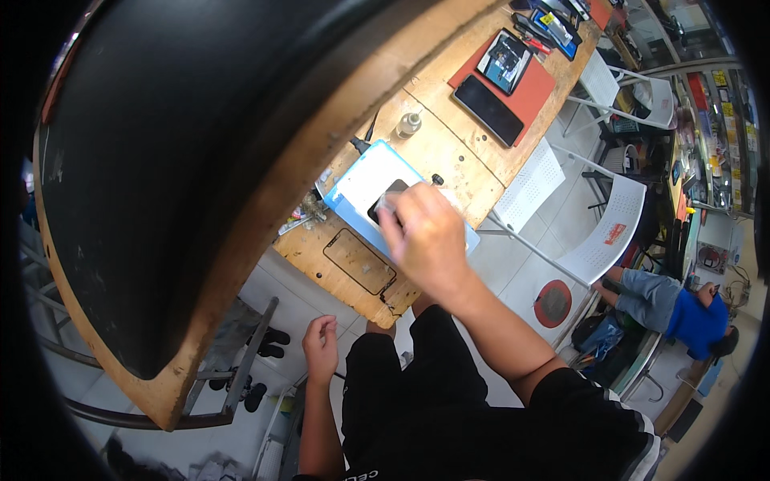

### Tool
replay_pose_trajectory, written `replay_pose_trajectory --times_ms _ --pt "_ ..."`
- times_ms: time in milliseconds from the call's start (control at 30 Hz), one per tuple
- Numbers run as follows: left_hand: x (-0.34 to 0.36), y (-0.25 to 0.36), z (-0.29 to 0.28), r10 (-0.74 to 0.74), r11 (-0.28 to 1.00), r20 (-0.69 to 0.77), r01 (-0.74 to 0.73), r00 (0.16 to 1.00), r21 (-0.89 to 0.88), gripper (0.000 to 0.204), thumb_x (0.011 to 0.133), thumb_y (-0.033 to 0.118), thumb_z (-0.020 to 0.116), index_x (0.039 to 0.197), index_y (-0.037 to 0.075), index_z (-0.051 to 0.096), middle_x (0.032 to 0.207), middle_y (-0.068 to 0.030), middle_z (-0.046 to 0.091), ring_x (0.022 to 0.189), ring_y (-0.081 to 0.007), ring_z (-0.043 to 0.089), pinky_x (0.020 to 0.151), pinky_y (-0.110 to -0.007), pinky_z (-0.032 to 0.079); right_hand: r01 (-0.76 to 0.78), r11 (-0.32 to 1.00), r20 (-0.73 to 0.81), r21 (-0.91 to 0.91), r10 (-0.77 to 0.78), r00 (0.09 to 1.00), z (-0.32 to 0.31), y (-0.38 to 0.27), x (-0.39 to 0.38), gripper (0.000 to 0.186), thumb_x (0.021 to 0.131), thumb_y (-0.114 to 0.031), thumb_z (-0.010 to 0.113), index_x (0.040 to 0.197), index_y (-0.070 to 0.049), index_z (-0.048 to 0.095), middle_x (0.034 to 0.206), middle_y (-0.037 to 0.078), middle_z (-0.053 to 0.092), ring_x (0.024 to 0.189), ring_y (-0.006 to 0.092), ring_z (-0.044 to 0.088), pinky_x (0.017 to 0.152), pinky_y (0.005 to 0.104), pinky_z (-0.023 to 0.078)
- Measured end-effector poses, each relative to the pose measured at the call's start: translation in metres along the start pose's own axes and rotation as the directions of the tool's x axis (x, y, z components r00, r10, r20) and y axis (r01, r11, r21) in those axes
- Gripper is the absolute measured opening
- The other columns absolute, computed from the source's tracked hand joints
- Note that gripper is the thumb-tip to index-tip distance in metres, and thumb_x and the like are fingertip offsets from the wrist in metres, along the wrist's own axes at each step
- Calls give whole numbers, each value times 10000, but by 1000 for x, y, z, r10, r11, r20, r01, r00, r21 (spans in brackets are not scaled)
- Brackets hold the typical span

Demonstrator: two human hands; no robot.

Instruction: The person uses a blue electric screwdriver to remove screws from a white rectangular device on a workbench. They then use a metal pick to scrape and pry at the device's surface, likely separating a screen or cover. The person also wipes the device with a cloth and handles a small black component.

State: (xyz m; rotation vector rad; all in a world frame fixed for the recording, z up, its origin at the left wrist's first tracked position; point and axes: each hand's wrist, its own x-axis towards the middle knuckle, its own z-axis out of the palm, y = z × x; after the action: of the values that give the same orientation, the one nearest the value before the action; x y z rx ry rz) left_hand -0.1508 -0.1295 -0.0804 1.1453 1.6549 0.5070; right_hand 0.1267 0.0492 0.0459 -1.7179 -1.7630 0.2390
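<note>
My right hand [429, 232] is closed, fingers pinched round a small whitish, crumpled-looking piece [388, 200], mostly hidden by the fingers. It presses over a dark, flat phone-like panel [395, 189], partly covered by the hand. Under the panel lies a white and light-blue board [373, 170], on a wooden workbench [437, 132]. My left hand [321, 345] hangs beside the bench's near corner, fingers loosely bent and nothing visible in it. Close to the board, a thin black phone-shaped frame [359, 260] rests on the wood.
A small glass bottle [408, 125] stands beyond the board. Farther off, a black phone [488, 111] and an opened device [504, 60] lie on a red mat [539, 90]. White chairs [605, 224] line the right side. A large black padded surface [184, 144] fills the left. Another person [682, 314] sits far right.
</note>
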Motion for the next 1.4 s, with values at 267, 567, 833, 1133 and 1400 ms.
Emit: replay_pose_trajectory --times_ms 267,567,833,1133,1400 --pt "3 -2 -2 9 1000 5 -8 1000 -15 133 979 3 597 1086 -14 676 982 -117 705 900 -194 693 821 -322 543 -25 1000 -24 -18 25 999 3 -3 2 140 782 -69 805 873 -18 711 820 121 636 757 305 650 673 389 526" --pt "5 -7 -10 -5 1000 20 6 1000 -16 155 974 -27 567 1092 -22 667 986 -115 704 914 -186 694 832 -315 542 -81 996 -34 -30 80 996 10 -4 -2 142 772 -86 808 844 -23 704 799 105 626 729 286 643 649 394 513" --pt "6 -10 -9 5 1000 22 -5 1000 -15 152 979 -24 568 1095 -20 666 982 -111 703 912 -185 694 832 -311 542 -46 985 157 164 20 987 -5 -29 -23 132 793 -60 798 887 -24 713 801 98 620 709 274 638 637 386 520" --pt "4 -17 -5 -13 1000 20 14 1000 -26 151 979 -9 585 1105 -11 669 987 -116 702 897 -189 687 833 -319 540 -93 994 22 -48 94 995 2 0 -1 146 783 -72 793 898 -22 718 809 105 626 732 281 649 659 389 526" --pt "4 -16 -8 -14 1000 -8 14 1000 -13 137 972 7 608 1090 -16 673 970 -112 706 879 -180 679 830 -314 536 -79 993 107 89 69 992 -17 -11 -12 151 787 -76 799 905 -26 719 795 90 613 758 260 651 675 364 536"
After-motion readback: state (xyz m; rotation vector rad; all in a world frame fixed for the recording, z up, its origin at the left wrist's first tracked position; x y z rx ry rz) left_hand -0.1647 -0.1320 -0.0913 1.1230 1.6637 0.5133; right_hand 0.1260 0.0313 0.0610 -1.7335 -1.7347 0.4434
